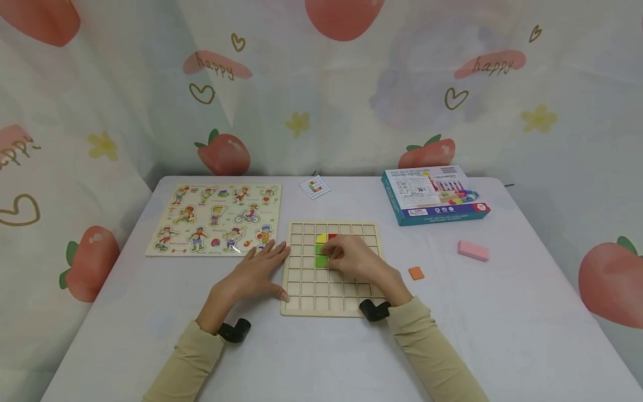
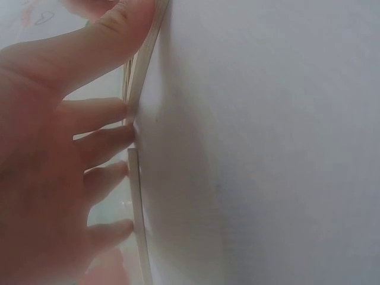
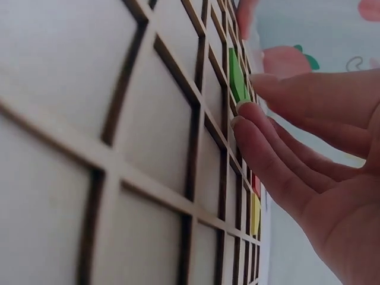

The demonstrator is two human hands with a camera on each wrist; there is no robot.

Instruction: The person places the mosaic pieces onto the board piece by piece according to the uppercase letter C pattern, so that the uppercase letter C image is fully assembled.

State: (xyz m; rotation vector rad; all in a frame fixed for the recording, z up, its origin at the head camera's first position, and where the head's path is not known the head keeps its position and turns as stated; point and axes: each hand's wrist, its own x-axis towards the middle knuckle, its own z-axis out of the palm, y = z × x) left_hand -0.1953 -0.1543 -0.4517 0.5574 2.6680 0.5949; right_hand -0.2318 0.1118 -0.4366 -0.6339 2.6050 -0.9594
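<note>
Steadying the left edge of the wooden grid board (image 1: pixel 331 314) at the middle of the frame, the left hand (image 1: pixel 253 277) lay with its fingers straight and apart, its thumb at the lower left edge and a fingertip higher up the same side. Other fingertips reached the lower right edge of the picture puzzle (image 1: pixel 213 221), so only a narrow gap stayed free there.

The right hand (image 1: pixel 355 259) was over the board's upper middle, fingers bent and tips gathered close at the green tiles (image 1: pixel 320 261); whether they pinched a tile or merely pressed it, I could not tell. The green tiles sat one above the other in the grid, below a yellow piece (image 1: pixel 320 238), with a red piece (image 1: pixel 332 237) to its right.

An orange tile (image 1: pixel 416 273) lay just right of the right wrist, and a pink block (image 1: pixel 473 250) farther right. The boxed set (image 1: pixel 432 195) stood upper right, a patterned card (image 1: pixel 315 187) upper centre. White tablecloth (image 1: pixel 321 357) stretched from the board's lower edge to the bottom of the frame, between the two sleeves (image 1: pixel 437 352)
</note>
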